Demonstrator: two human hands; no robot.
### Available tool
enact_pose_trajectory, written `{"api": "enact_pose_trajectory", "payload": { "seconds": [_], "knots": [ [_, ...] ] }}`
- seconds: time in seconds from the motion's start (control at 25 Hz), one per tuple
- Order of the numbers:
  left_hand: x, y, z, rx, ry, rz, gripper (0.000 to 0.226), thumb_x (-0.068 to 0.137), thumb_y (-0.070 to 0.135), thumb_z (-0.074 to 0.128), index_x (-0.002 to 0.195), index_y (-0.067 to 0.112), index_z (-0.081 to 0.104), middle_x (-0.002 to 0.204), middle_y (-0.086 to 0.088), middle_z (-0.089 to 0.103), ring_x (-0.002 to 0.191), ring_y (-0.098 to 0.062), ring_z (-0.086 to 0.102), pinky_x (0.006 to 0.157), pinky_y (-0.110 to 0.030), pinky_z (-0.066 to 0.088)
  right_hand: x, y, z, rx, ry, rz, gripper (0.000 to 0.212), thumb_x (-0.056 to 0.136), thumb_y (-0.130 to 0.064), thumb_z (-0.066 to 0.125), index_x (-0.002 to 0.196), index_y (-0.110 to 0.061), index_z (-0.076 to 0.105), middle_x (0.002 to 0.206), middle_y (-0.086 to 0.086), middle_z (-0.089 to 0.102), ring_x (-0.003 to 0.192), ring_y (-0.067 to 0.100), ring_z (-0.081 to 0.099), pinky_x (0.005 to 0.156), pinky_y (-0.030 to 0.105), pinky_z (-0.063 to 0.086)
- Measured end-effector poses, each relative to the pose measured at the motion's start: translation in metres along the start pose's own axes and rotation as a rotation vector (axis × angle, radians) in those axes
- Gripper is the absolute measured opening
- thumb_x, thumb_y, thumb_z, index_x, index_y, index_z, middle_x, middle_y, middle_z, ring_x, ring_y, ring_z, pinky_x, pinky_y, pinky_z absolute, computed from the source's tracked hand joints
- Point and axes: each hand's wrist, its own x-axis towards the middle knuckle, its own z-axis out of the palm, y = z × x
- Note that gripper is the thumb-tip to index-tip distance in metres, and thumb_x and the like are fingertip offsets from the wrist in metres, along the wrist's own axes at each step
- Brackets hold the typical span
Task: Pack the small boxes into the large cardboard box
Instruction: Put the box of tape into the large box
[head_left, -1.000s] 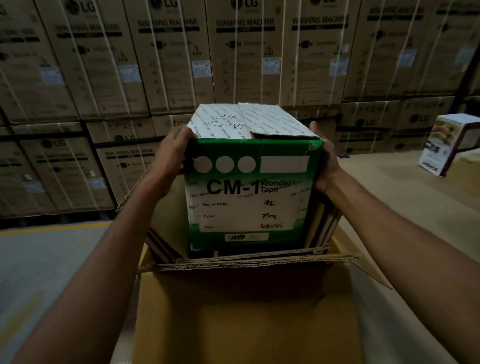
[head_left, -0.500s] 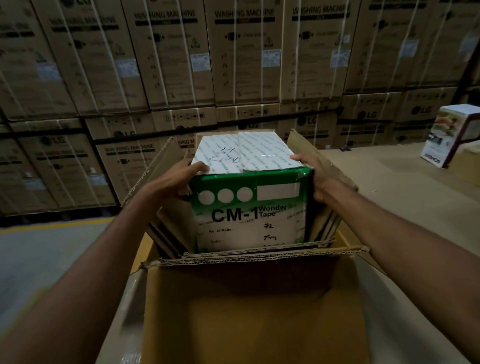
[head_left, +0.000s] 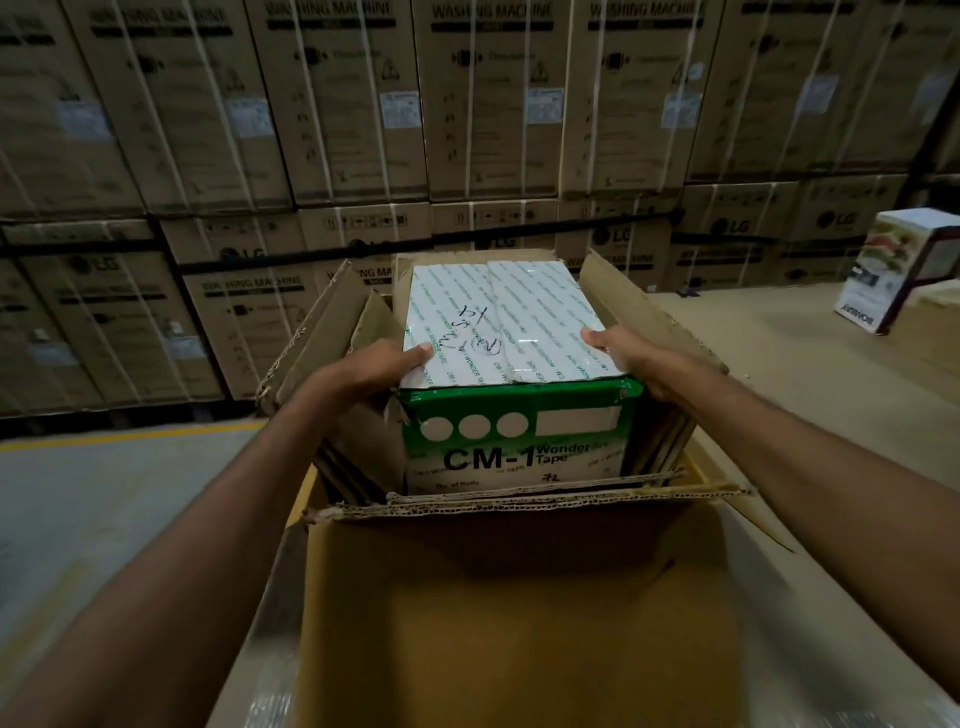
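Green-and-white tape box (head_left: 519, 436) sits partway down in the far end of the large cardboard box (head_left: 519, 512). It is upright, its top above the near inner rim, its long axis running away from the person. Left hand (head_left: 374, 366) clamps the near-left top edge and right hand (head_left: 631, 353) the near-right. Thumbs lie on the lid; fingers go down the sides, out of sight. Box sits centred between both hands, neither nearer. More slack at left wall than right. Likely next: straight push down to seat it. Behind: stacked washing-machine cartons (head_left: 493, 104); printed box (head_left: 904, 270) far right.
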Motion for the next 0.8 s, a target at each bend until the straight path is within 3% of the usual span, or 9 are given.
{"api": "enact_pose_trajectory", "payload": {
  "seconds": [0.16, 0.24, 0.32, 0.36, 0.44, 0.52, 0.64, 0.8],
  "knots": [
    [0.002, -0.004, 0.002, 0.016, -0.004, -0.038, 0.048, 0.105, 0.043, 0.048, 0.127, 0.002, 0.059, 0.118, -0.014, 0.070, 0.102, -0.029, 0.070, 0.090, -0.044, 0.058, -0.011, -0.010, 0.010, -0.214, 0.045, -0.018, 0.044, 0.112, -0.033, 0.039, 0.144, -0.005, 0.048, 0.113, 0.006, 0.067, 0.093, 0.019, 0.063, 0.075, 0.031, 0.047],
    [-0.005, -0.003, 0.001, 0.136, 0.039, 0.011, 0.057, 0.103, 0.052, 0.047, 0.133, 0.005, 0.056, 0.122, -0.014, 0.069, 0.105, -0.029, 0.069, 0.094, -0.048, 0.056, -0.015, -0.021, 0.012, -0.345, 0.166, -0.103, 0.052, 0.109, -0.029, 0.048, 0.155, -0.008, 0.034, 0.140, 0.009, 0.058, 0.114, 0.025, 0.058, 0.088, 0.033, 0.046],
    [-0.010, 0.001, -0.003, 0.364, 0.164, 0.158, 0.070, 0.097, 0.063, 0.048, 0.144, 0.010, 0.048, 0.134, -0.010, 0.063, 0.113, -0.028, 0.065, 0.096, -0.045, 0.054, -0.015, -0.032, 0.016, -0.492, 0.264, -0.264, 0.070, 0.100, -0.034, 0.063, 0.159, -0.017, 0.028, 0.151, 0.006, 0.049, 0.126, 0.026, 0.053, 0.093, 0.034, 0.044],
    [-0.012, 0.004, -0.004, 0.448, 0.203, 0.234, 0.080, 0.093, 0.068, 0.050, 0.149, 0.012, 0.043, 0.139, -0.008, 0.059, 0.117, -0.027, 0.062, 0.096, -0.045, 0.053, -0.014, -0.036, 0.023, -0.600, 0.232, -0.339, 0.079, 0.095, -0.043, 0.068, 0.160, -0.022, 0.029, 0.157, 0.006, 0.043, 0.134, 0.026, 0.047, 0.101, 0.037, 0.043],
    [-0.019, 0.013, -0.002, 0.523, 0.128, 0.317, 0.102, 0.076, 0.087, 0.052, 0.148, 0.014, 0.044, 0.140, -0.007, 0.056, 0.117, -0.026, 0.061, 0.094, -0.046, 0.055, -0.014, -0.042, 0.043, -0.826, 0.094, -0.391, 0.088, 0.087, -0.064, 0.067, 0.160, -0.032, 0.030, 0.166, 0.004, 0.029, 0.150, 0.029, 0.027, 0.118, 0.051, 0.029],
    [-0.025, 0.024, 0.006, 0.614, 0.043, 0.319, 0.111, 0.064, 0.097, 0.050, 0.142, 0.018, 0.050, 0.136, -0.005, 0.058, 0.114, -0.023, 0.060, 0.092, -0.045, 0.056, -0.015, -0.045, 0.060, -0.926, 0.015, -0.413, 0.083, 0.085, -0.066, 0.062, 0.158, -0.039, 0.032, 0.168, 0.002, 0.025, 0.153, 0.031, 0.021, 0.119, 0.061, 0.021],
    [-0.026, 0.033, 0.023, 0.716, 0.039, 0.431, 0.072, 0.088, 0.072, 0.056, 0.141, 0.024, 0.054, 0.138, 0.001, 0.058, 0.120, -0.020, 0.057, 0.099, -0.041, 0.048, -0.018, -0.052, 0.068, -0.864, 0.031, -0.448, 0.071, 0.076, -0.049, 0.060, 0.146, -0.040, 0.050, 0.160, -0.001, 0.040, 0.145, 0.028, 0.035, 0.113, 0.059, 0.032],
    [-0.023, 0.047, 0.038, 0.635, -0.003, 0.527, 0.047, 0.097, 0.059, 0.048, 0.130, 0.031, 0.065, 0.129, 0.002, 0.067, 0.114, -0.019, 0.062, 0.097, -0.045, 0.050, -0.021, -0.054, 0.055, -0.831, 0.045, -0.466, 0.055, 0.085, -0.045, 0.060, 0.138, -0.030, 0.062, 0.153, -0.002, 0.051, 0.137, 0.020, 0.047, 0.109, 0.046, 0.043]
  ]
}}
